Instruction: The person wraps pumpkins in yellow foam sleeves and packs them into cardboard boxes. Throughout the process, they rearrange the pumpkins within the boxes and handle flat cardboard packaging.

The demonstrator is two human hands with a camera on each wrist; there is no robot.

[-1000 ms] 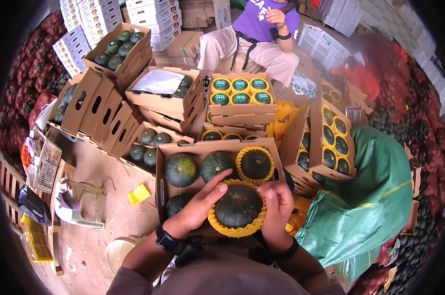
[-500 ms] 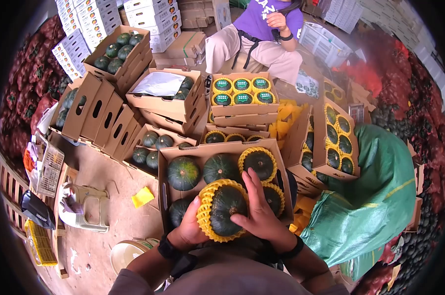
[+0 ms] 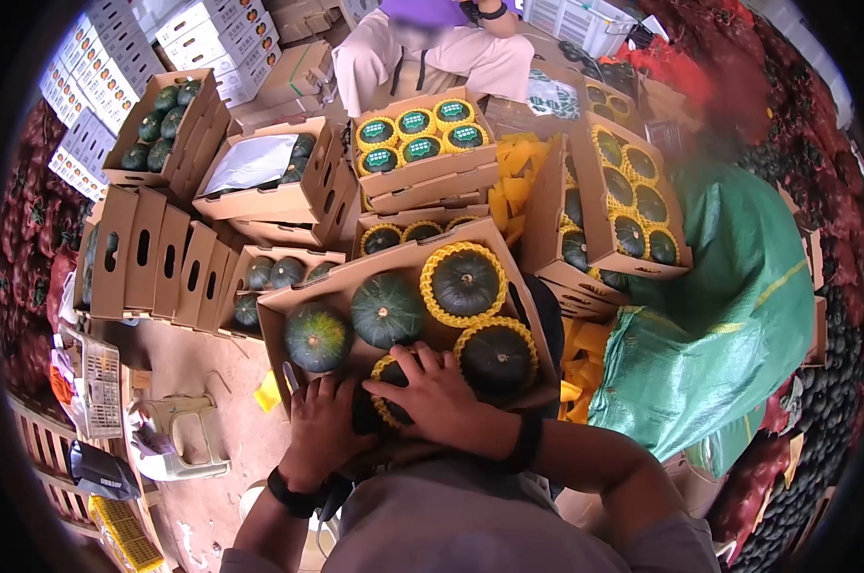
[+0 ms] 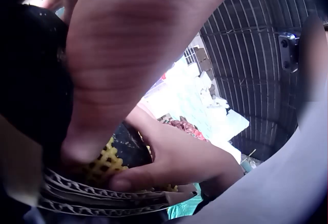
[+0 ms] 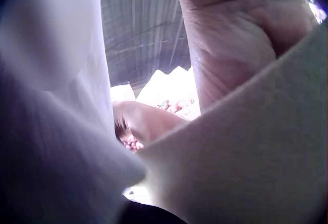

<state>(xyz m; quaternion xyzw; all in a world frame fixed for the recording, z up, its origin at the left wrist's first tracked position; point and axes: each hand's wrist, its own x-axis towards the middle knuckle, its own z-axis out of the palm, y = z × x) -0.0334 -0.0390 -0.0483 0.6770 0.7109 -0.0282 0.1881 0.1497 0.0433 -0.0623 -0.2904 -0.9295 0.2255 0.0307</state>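
In the head view, a cardboard box (image 3: 277, 329) holds round dark green squashes. My right hand (image 3: 437, 396) lies with fingers spread and bent over a squash in yellow foam netting (image 3: 386, 371) in the front middle. My left hand (image 3: 322, 430) curls over a bare dark squash (image 3: 366, 413) at the front left, mostly covered by the hands. Two netted squashes, one at the back right (image 3: 463, 284) and one at the front right (image 3: 497, 358), sit beside it. Bare squashes (image 3: 317, 336) fill the back left and middle. The left wrist view shows netting (image 4: 105, 162) under my right thumb.
Open boxes of squashes (image 3: 422, 143) stand beyond, and leaning boxes (image 3: 140, 253) stand at left. A green sack (image 3: 718, 325) lies at right. A seated person (image 3: 432, 57) is at the back. A plastic stool (image 3: 179, 435) and a yellow crate (image 3: 126, 535) are at left.
The netted squash held above the box has gone down into its front middle. Both hands have moved lower, the left onto the bare squash. The view has shifted and turned.
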